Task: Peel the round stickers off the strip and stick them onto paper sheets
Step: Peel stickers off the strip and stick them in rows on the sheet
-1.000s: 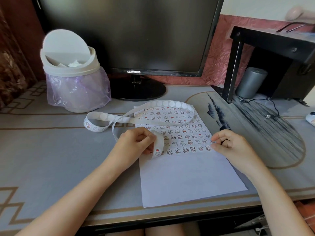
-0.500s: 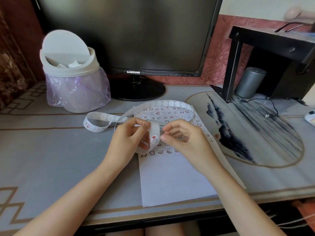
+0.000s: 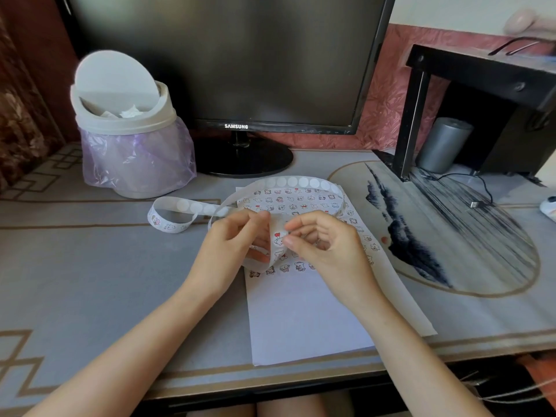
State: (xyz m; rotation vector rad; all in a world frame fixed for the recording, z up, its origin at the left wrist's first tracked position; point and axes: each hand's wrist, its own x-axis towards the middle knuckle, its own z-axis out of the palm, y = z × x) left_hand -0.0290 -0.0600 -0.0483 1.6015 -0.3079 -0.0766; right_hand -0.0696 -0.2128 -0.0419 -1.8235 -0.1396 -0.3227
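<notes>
A long white sticker strip loops over the desk, with its far end curled at the left. My left hand grips the near end of the strip, bent over its fingers. A round sticker with a small red-and-white picture sits on that bend. My right hand pinches at this sticker's edge with thumb and forefinger. Below both hands lies a white paper sheet, its upper half covered with several rows of stuck stickers.
A white swing-lid bin with a purple liner stands at the back left. A black monitor stands behind the sheet. A black shelf and grey cylinder are at the right, with a cable on the desk mat.
My right hand left the sheet's right side and came to the strip end held in my left hand. It now pinches at the sticker there. The left hand lifted the strip slightly.
</notes>
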